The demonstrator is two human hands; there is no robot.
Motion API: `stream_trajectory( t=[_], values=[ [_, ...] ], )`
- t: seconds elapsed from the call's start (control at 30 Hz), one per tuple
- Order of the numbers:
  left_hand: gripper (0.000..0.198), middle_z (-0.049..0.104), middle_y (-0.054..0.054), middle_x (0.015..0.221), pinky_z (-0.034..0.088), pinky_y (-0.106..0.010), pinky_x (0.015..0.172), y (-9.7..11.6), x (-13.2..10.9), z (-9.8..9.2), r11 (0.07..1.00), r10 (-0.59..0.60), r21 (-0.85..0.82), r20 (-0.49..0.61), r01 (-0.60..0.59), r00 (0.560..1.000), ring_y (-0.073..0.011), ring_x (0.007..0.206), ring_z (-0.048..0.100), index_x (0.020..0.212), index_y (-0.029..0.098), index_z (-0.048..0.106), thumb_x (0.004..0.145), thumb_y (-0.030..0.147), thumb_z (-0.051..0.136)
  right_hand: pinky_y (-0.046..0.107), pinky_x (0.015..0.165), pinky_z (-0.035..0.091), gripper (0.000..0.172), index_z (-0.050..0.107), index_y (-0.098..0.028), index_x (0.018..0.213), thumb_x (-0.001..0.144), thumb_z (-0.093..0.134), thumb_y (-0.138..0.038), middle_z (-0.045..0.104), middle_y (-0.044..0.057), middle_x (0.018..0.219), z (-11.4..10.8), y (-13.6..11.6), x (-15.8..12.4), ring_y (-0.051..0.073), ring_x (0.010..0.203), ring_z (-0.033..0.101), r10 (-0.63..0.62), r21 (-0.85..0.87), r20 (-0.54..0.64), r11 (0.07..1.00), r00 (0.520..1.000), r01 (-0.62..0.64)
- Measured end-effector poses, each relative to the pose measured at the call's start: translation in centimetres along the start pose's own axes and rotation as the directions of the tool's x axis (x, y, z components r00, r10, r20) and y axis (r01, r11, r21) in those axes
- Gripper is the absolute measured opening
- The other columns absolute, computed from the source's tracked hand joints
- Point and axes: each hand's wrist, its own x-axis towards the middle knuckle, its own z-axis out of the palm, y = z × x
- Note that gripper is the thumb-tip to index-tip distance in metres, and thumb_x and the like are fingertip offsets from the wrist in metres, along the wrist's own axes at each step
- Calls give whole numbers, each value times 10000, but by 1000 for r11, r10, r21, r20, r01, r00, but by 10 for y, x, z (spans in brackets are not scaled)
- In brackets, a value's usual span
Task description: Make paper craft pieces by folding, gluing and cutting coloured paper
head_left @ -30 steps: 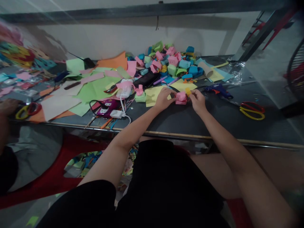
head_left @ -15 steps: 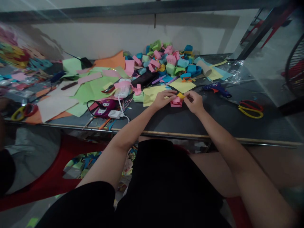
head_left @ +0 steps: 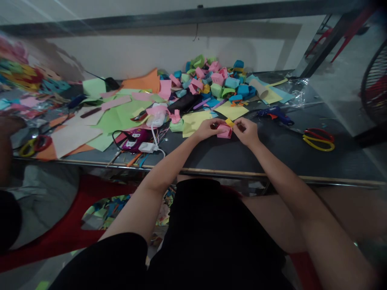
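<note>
A small pink folded paper piece (head_left: pixel 225 131) with a yellow strip (head_left: pixel 229 122) on top lies on the dark table (head_left: pixel 272 157), held between both my hands. My left hand (head_left: pixel 208 129) grips its left side with curled fingers. My right hand (head_left: pixel 248 131) pinches its right side near the yellow strip. Behind my hands lie yellow paper sheets (head_left: pixel 193 121) and a heap of folded coloured paper pieces (head_left: pixel 217 78).
A blue glue gun (head_left: pixel 276 114) and red-yellow scissors (head_left: pixel 319 139) lie to the right. Coloured sheets (head_left: pixel 121 114), a purple device (head_left: pixel 134 143) with white cables and another pair of scissors (head_left: pixel 32 146) lie left. Another person's hand (head_left: pixel 9 125) is at the far left.
The pink piece with both hands moved slightly towards me and left; the yellow strip now sits on top of the pink piece. The view shifted a little.
</note>
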Motion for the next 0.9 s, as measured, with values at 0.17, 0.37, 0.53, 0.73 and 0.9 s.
stream_trajectory(
  t=[0.17, 0.37, 0.53, 0.73, 0.9],
  values=[
    [529, 775, -129, 1232, 562, -327, 822, 3, -2, 1, 988, 54, 146, -12, -52, 998, -198, 925, 713, 1197, 185, 772, 874, 600, 711, 337, 663, 497, 236, 621, -234, 802, 850, 617, -465, 680, 31, 775, 1, 2, 2, 165, 633, 579, 91, 22, -51, 996, 995, -90],
    [677, 792, -127, 1183, 556, -397, 1000, 1, 0, 3, 929, 251, 266, 61, -258, 966, -249, 1099, 737, 1129, 211, 794, 957, 771, 455, 350, 662, 512, 309, 654, -233, 800, 826, 647, -541, 698, 35, 763, 3, 10, 5, 176, 644, 596, 132, 50, 43, 990, 990, -134],
    [640, 796, -131, 1158, 567, -422, 1009, 1, 0, 2, 916, 242, 314, 69, -251, 968, -268, 1100, 742, 1054, 205, 805, 985, 722, 435, 355, 668, 523, 335, 685, -223, 817, 815, 646, -556, 728, 50, 794, 5, 17, 8, 184, 660, 618, 153, 49, 84, 986, 985, -158],
    [558, 729, -146, 1331, 516, -444, 1110, -5, 2, 1, 923, 176, 330, 96, -198, 980, -281, 1247, 681, 1153, 183, 768, 928, 666, 604, 364, 723, 547, 312, 710, -214, 853, 822, 663, -521, 750, 51, 821, 5, 17, 8, 180, 670, 630, 147, 24, 94, 988, 985, -150],
    [481, 685, -166, 1383, 497, -486, 1132, -7, 3, 1, 929, 194, 301, 93, -214, 977, -287, 1289, 651, 1131, 174, 755, 891, 589, 717, 364, 728, 549, 266, 718, -214, 849, 817, 649, -469, 746, 49, 818, 5, 17, 8, 181, 679, 642, 140, 11, 90, 990, 986, -141]
  ],
)
